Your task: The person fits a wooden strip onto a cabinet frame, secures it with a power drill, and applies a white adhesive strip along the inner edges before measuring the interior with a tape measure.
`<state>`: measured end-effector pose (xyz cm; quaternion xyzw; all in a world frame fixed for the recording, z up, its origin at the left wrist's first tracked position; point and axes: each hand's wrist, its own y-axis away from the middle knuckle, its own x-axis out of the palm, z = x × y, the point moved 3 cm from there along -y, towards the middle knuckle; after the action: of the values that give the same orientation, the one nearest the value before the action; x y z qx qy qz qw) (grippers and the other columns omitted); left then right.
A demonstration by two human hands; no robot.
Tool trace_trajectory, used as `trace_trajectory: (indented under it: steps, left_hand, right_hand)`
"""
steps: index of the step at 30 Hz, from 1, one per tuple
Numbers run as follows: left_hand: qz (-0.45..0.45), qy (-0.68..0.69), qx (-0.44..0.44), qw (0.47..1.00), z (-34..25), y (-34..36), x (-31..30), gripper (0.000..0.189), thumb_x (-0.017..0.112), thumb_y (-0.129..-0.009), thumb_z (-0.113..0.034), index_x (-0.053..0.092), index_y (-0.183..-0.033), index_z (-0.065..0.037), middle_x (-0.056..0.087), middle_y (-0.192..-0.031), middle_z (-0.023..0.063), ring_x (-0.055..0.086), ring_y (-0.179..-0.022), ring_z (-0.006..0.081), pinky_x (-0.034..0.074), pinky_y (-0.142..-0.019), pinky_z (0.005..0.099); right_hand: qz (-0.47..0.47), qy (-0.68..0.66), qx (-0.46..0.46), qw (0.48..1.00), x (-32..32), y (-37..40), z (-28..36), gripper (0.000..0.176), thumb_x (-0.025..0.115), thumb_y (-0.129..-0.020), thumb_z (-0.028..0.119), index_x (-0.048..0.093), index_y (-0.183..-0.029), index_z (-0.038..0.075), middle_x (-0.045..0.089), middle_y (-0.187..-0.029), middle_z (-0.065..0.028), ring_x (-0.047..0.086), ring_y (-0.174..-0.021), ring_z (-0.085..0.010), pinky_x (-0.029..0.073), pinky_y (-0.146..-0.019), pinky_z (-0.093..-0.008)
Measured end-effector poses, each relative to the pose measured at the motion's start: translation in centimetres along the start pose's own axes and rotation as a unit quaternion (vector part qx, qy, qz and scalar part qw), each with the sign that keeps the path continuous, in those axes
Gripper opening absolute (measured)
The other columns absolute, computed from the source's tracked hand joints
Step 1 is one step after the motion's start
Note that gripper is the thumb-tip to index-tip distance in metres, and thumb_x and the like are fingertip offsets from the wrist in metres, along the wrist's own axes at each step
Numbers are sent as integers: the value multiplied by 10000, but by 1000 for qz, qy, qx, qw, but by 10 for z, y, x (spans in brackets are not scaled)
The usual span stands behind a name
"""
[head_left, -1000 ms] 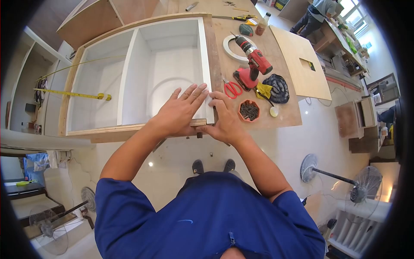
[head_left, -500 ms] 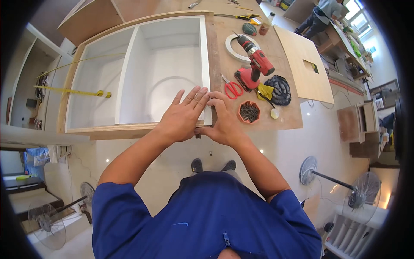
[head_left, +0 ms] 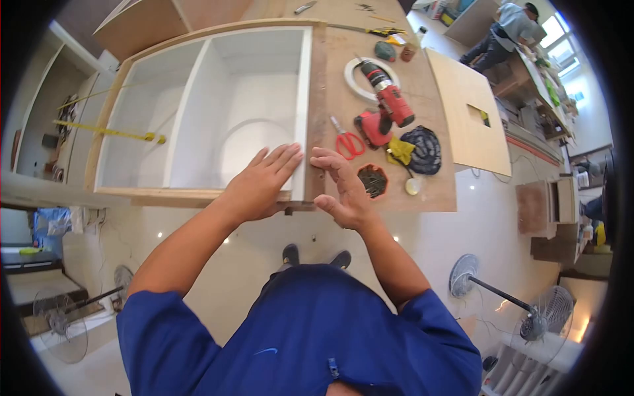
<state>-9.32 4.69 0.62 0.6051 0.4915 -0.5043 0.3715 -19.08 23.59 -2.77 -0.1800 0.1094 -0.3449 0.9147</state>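
Note:
A wooden cabinet frame (head_left: 135, 192) with white inner panels lies on the workbench. My left hand (head_left: 261, 185) rests flat near its front right corner, fingers stretched toward the white side panel (head_left: 304, 112). Just right of that corner is my right hand (head_left: 345, 188), its thumb and fingers apart with nothing between them. Close beside it are red-handled scissors (head_left: 350, 144) and an orange tray of screws (head_left: 373, 181). A red cordless drill (head_left: 393, 102) stands farther back.
A yellow tape measure (head_left: 150, 137) stretches over the cabinet's left side. Behind the drill lies a white tape roll (head_left: 353, 84); a black bag (head_left: 426, 150) is at right. A plywood panel (head_left: 467, 99) adjoins the bench. Another person (head_left: 508, 33) works at back right. A fan (head_left: 465, 276) stands on the floor.
My right hand has come off the cabinet corner and opened, moving slightly right. My left hand has slid a little left and toward me. The view has shifted slightly.

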Motion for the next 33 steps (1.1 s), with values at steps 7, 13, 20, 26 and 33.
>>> trace_trajectory:
  steps: [7, 13, 20, 26, 33]
  left_hand:
    - [22, 9, -20, 1000, 0, 0, 0, 1032, 878, -691, -140, 343, -1563, -5, 369, -1633, 180, 390, -1489, 352, 368, -1185, 577]
    - [23, 32, -16, 999, 2, 1, 2, 990, 810, -693, -53, 343, -1564, -8, 354, -1647, 161, 405, -1483, 323, 400, -1163, 575]
    - [23, 38, -17, 999, 5, 2, 6, 1155, 917, -653, -158, 279, -1610, -46, 327, -1665, 149, 437, -1466, 324, 469, -1111, 582]
    - [34, 49, -16, 998, 8, 3, 9, 1155, 914, -656, -151, 275, -1613, -54, 306, -1676, 149, 436, -1467, 321, 478, -1092, 571]
    - [6, 59, -11, 998, 10, 5, 13, 1149, 916, -677, -141, 269, -1625, -86, 296, -1685, 144, 494, -1408, 339, 472, -1072, 542]
  right_hand:
    - [-359, -16, 203, 911, -109, 27, -79, 676, 859, -870, 272, 516, -1372, -24, 585, -1315, -175, 569, -1226, -223, 454, -1068, -388]
    - [-290, 223, 138, 920, -173, -13, -140, 893, 935, -740, 349, 496, -1409, -47, 612, -1321, -162, 596, -1216, -268, 471, -1049, -412]
    - [-241, 87, 121, 959, -186, -70, -167, 444, 867, -825, 161, 691, -1208, 21, 711, -1070, -31, 656, -954, -151, 517, -860, -307]
    - [-292, 48, 32, 955, -182, -81, -162, 454, 867, -815, 111, 677, -1212, -1, 713, -1066, -40, 661, -961, -154, 509, -885, -308]
    - [-249, -110, 27, 962, -199, -61, -34, 430, 731, -904, 35, 618, -1307, -65, 709, -1185, -126, 702, -986, -193, 563, -854, -309]
